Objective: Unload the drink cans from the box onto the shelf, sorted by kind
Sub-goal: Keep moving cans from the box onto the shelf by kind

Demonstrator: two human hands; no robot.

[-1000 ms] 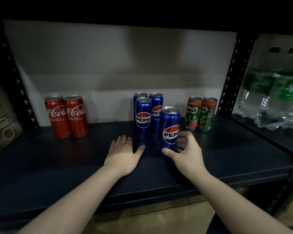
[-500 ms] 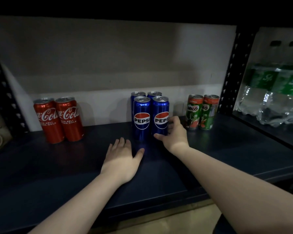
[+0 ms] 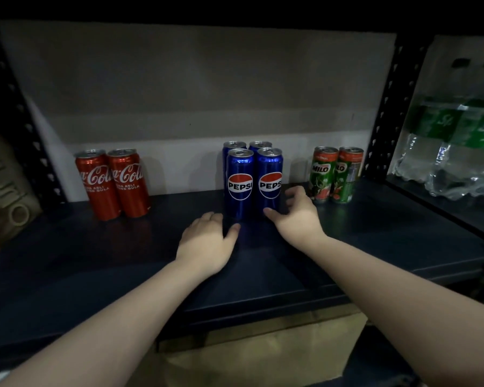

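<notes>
At the foot of the front right Pepsi can point(image 3: 269, 181), the right hand point(image 3: 298, 217) sits with fingers spread and loosely curved, thumb tip near the can's base; whether it touches the can I cannot tell, but it grips nothing. The left hand point(image 3: 207, 243) lies flat on the shelf point(image 3: 67, 263), fingers straight, thumb just short of the front left Pepsi can point(image 3: 240, 184).

The likeliest slip, I judge, is a knock. These slim cans stand tall and close together, so a careless pull of either hand could tip a front can into the two Pepsi cans behind point(image 3: 246, 145). A wide swing to the right could also catch the Milo cans point(image 3: 337, 174), which stand near the right hand's knuckles.

Well apart on the left stand two Coca-Cola cans point(image 3: 113, 182), so the three kinds sit in separate groups. Beyond the perforated upright point(image 3: 386, 107), wrapped Sprite bottles point(image 3: 456, 152) fill the next bay. Below the shelf edge shows a brown cardboard surface point(image 3: 263, 356), possibly the box. Nothing blocks the hands' way back.
</notes>
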